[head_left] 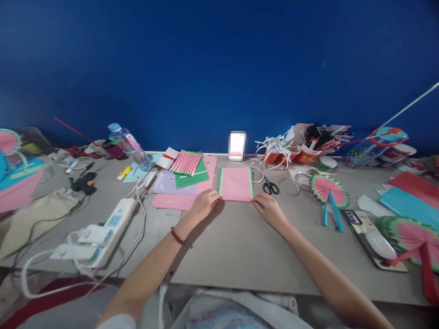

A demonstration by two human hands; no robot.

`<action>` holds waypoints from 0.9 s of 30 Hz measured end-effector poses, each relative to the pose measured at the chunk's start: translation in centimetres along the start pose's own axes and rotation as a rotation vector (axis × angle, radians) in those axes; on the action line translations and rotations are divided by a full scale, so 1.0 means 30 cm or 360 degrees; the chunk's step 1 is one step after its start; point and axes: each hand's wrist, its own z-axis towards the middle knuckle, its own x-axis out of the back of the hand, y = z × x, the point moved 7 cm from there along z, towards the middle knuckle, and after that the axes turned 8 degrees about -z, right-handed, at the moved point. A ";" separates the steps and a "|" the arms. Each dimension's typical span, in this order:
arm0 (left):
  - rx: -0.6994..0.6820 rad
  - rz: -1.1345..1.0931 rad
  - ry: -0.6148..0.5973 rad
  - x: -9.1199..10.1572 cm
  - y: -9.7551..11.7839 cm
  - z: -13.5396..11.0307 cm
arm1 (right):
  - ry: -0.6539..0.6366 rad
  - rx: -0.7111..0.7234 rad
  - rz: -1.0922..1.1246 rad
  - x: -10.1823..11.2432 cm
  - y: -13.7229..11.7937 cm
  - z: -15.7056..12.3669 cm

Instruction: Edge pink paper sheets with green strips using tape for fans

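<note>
Your left hand (pixel 205 204) and right hand (pixel 270 209) pinched the pink paper (pixel 235 183) at its near corners; it seemed light, creasable, best edge-held.

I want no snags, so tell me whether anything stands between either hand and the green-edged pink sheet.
Nothing visible does: the left hand and right hand are at the pink sheet's near corners. The scissors lie beyond the right hand.

Soft light lay over the worktop (pixel 219 256), casting a shadow beside the left hand (pixel 205 204). The upright screen (pixel 237 145) showed white and pixelated; outer edges looked stretched and blurred.
</note>
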 end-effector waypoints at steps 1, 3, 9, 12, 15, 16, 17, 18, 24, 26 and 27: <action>0.0002 0.0027 0.0004 -0.001 0.001 -0.001 | -0.0016 0.0011 -0.0032 -0.001 -0.004 -0.001; -0.0004 0.0078 -0.0001 -0.003 0.003 -0.002 | -0.0048 0.0039 -0.0101 -0.002 -0.015 -0.004; -0.0021 0.0190 -0.0054 -0.008 0.013 -0.005 | -0.0058 0.0114 -0.0338 -0.011 -0.038 -0.018; -0.0033 0.0258 -0.0093 -0.011 0.024 -0.007 | -0.0058 0.0124 -0.0440 -0.018 -0.044 -0.024; -0.0035 0.0319 -0.0137 -0.013 0.037 -0.009 | -0.0062 0.0116 -0.0492 -0.019 -0.054 -0.028; -0.0030 0.0333 -0.0146 -0.013 0.042 -0.010 | -0.0068 0.0115 -0.0509 -0.019 -0.058 -0.029; -0.0024 0.0346 -0.0152 -0.012 0.046 -0.010 | -0.0074 0.0113 -0.0531 -0.019 -0.062 -0.030; -0.0019 0.0358 -0.0159 -0.011 0.051 -0.011 | -0.0077 0.0111 -0.0557 -0.019 -0.066 -0.030; -0.0018 0.0530 -0.0190 -0.025 0.071 -0.012 | -0.0092 0.0174 -0.0787 -0.017 -0.098 -0.029; -0.0013 0.0607 -0.0198 -0.040 0.074 -0.017 | -0.0117 0.0199 -0.0868 -0.016 -0.112 -0.030; -0.0011 0.0643 -0.0201 -0.048 0.078 -0.021 | -0.0131 0.0206 -0.0902 -0.016 -0.119 -0.031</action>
